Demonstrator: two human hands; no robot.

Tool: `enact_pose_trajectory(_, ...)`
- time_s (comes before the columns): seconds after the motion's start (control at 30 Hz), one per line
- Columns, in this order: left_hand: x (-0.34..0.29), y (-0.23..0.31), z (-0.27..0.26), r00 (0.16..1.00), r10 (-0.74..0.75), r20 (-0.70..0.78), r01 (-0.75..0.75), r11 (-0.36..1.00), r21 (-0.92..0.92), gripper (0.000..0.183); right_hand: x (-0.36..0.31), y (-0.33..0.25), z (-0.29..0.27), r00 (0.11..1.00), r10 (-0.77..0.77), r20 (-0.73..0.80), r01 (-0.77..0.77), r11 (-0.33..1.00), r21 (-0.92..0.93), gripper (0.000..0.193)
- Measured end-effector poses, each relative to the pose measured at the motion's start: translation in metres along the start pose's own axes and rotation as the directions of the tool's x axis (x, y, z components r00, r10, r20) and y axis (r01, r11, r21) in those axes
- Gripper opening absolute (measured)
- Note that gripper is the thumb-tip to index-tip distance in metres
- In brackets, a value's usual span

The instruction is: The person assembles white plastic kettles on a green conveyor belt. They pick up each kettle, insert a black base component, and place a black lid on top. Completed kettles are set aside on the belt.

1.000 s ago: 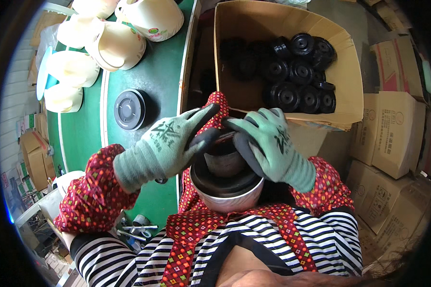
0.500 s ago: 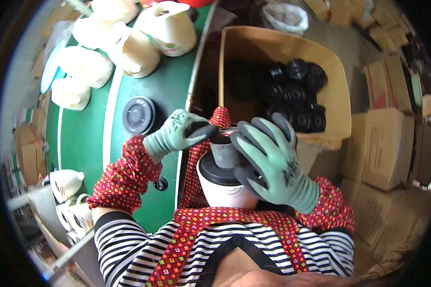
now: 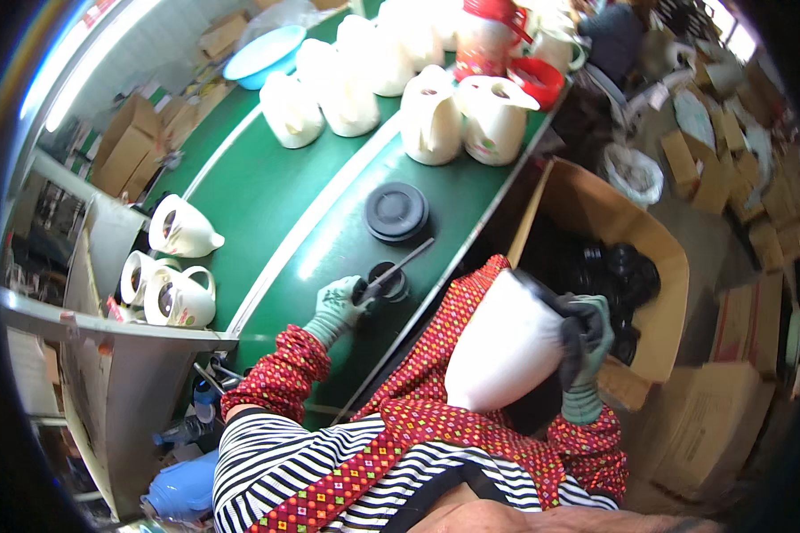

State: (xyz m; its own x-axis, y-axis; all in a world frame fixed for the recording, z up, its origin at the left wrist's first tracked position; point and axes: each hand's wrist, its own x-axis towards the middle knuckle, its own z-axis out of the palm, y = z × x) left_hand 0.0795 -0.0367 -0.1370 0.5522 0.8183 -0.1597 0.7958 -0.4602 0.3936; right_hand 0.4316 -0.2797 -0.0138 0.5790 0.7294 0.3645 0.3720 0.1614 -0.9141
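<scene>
My left hand (image 3: 340, 308), in a green and dark grey glove, is closed over the green belt around the end of a thin grey stick-like tool (image 3: 411, 255). Just beyond its fingers, a small round black cup-like part (image 3: 393, 286) sits partly behind the tool. On my lap leans a white jug body (image 3: 498, 351), tilted with its dark-rimmed end up and to the right. My right hand (image 3: 587, 342) grips it near that rim. Farther up the belt lies a round black lid-like part (image 3: 396, 211).
Several white jugs (image 3: 431, 120) stand at the belt's far end, beside a red flask (image 3: 486, 44) and a light blue basin (image 3: 265, 55). More white jugs (image 3: 180, 298) are at the left. A cardboard box (image 3: 669, 311) of black parts stands right of the belt (image 3: 307, 209).
My view has swung left. The white body has tipped over, and the grey cup on top of it no longer shows. My left hand has moved onto the belt and grasped the stick-like tool.
</scene>
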Motion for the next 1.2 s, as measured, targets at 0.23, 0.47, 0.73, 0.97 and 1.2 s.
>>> enact_pose_trajectory(0.23,-0.051,0.065,-0.081,0.818,0.550,-0.171,-0.485,0.497,-0.720,0.090,0.034,0.005,0.084,0.733,0.488,0.474,-0.629,0.221,0.745,0.066)
enact_pose_trajectory(0.47,-0.076,0.009,-0.113,0.998,-0.008,-0.065,-0.063,0.128,-0.990,0.055,0.042,0.023,0.210,0.770,0.403,0.494,-0.637,0.460,0.619,0.047)
enact_pose_trajectory(0.73,0.094,-0.108,-0.120,0.811,-0.455,-0.367,-0.269,0.266,-0.926,0.045,0.020,0.044,0.206,0.724,0.508,0.466,-0.689,0.565,0.455,0.052)
enact_pose_trajectory(0.97,0.174,-0.187,-0.119,0.737,-0.603,-0.306,-0.057,0.396,-0.916,0.048,0.002,0.058,0.174,0.687,0.519,0.508,-0.720,0.581,0.380,0.051)
enact_pose_trajectory(1.2,0.079,-0.285,-0.191,0.106,-0.394,-0.913,0.651,0.722,-0.236,0.095,-0.003,0.055,0.139,0.607,0.631,0.484,-0.788,0.396,0.472,0.055)
